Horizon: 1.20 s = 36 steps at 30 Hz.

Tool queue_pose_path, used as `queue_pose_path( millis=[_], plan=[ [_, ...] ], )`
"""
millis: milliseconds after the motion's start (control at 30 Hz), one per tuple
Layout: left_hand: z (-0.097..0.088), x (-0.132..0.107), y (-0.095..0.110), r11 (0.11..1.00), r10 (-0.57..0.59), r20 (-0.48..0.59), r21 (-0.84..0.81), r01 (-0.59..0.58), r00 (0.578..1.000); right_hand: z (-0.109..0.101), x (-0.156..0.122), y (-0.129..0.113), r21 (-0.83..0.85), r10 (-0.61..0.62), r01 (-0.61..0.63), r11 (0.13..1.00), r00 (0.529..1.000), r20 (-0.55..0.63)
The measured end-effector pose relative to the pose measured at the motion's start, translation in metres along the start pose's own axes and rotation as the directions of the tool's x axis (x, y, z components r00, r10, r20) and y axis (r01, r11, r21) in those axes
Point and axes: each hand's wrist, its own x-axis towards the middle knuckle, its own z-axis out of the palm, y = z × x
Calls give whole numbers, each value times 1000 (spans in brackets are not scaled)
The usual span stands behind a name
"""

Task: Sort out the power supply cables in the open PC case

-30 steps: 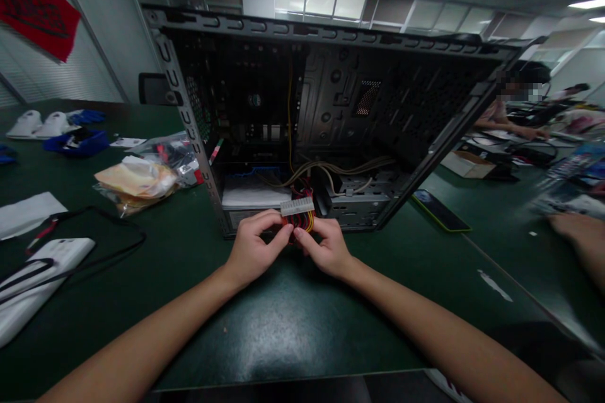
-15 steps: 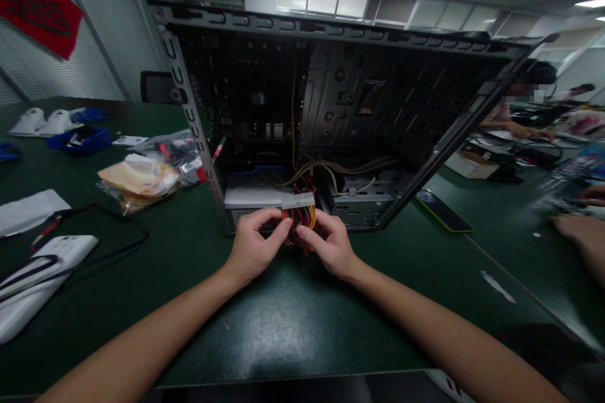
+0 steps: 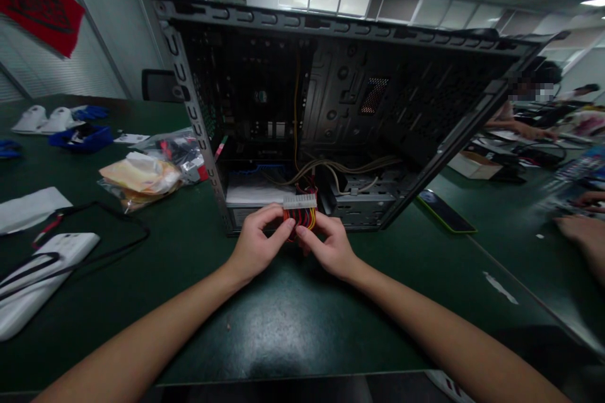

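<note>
Both my hands pinch a power supply cable just below its wide white connector, at the near edge of an open computer case. My left hand is closed on the left side of the bundled red, yellow, black and orange wires. On the right side of the same bundle, my right hand is closed, thumb in front. Fingertips behind the wires are hidden. Inside the dark case, a motherboard with a fan shows at the left, and loose beige cables run along the bottom.
On the left lie a plastic bag of parts, a white power strip with a black cord, and a blue tray. At right are a phone, an open box and another person's hand.
The view has shifted very slightly. My hands keep the same grip on the cable, and the connector has barely moved.
</note>
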Motion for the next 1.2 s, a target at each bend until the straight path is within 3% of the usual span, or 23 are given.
queue_pose_path(
  millis=[300, 467, 533, 667, 833, 933, 1067, 1200],
  plan=[
    [3, 1, 3, 977, -138, -5, -166, 136, 990, -3, 0, -4, 45, 6, -5, 999, 1000, -27],
    [4, 3, 4, 932, -229, -20, -294, 213, 973, -5, 0, -6, -115, -104, 93, 989, 990, -92],
    [4, 3, 4, 919, -254, -30, -320, 231, 967, -7, 0, -5, -259, -225, 198, 945, 971, -80],
    [4, 2, 3, 911, -254, -5, -336, 238, 967, -12, 0, -3, -492, -414, 384, 781, 909, 54],
    [6, -1, 1, 861, -272, 85, -424, 282, 959, -15, 2, -5, -576, -537, 494, 651, 836, 111],
    [8, -2, 0, 801, -305, 97, -512, 310, 947, -11, 2, -5, -565, -560, 527, 635, 818, 133],
    [8, -2, -2, 802, -271, 102, -525, 283, 957, -7, 1, -5, -619, -565, 527, 582, 810, 159],
    [13, -5, -10, 757, -317, 150, -555, 345, 937, -11, 2, -8, -623, -531, 517, 588, 827, 185]
  ],
)
